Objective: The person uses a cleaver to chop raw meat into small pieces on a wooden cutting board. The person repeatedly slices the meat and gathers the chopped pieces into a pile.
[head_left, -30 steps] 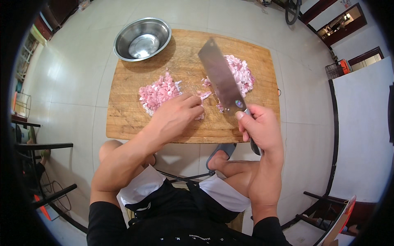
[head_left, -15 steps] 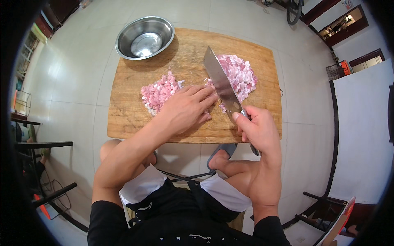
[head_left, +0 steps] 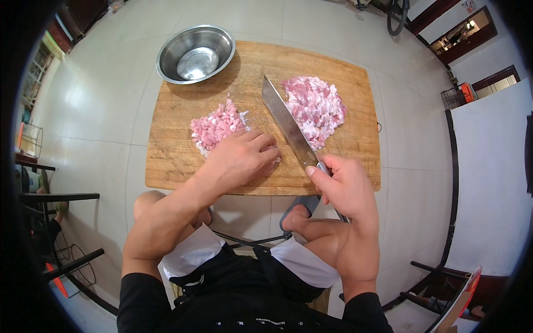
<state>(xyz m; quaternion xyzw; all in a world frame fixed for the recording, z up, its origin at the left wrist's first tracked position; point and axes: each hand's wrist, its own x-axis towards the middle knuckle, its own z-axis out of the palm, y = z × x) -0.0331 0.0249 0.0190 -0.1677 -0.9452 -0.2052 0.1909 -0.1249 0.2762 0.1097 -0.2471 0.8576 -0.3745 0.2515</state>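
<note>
My right hand (head_left: pixel 345 186) is wrapped around the handle of a cleaver (head_left: pixel 291 123), its broad blade slanting up and left across the board. To the blade's right lies a heap of sliced pink and white meat (head_left: pixel 317 108). My left hand (head_left: pixel 243 157) rests on the wooden cutting board (head_left: pixel 172 172) with its fingers curled down, just left of the blade and apart from it. Whatever those fingers hold is hidden beneath them. Beside this hand, on the left, sits a smaller pile of diced meat (head_left: pixel 217 126), partly covered by the hand.
A steel bowl (head_left: pixel 202 60) stands at the board's far left corner, with its inside bare and shiny. My knees and a grey slipper (head_left: pixel 302 208) are below the near edge. Black metal frames (head_left: pixel 61 197) stand at the left, a white panel (head_left: pixel 491 177) at the right.
The cleaver has shifted left and toward me, off the sliced heap's edge. My left hand has drawn back a little to the left, and its fingers have curled in.
</note>
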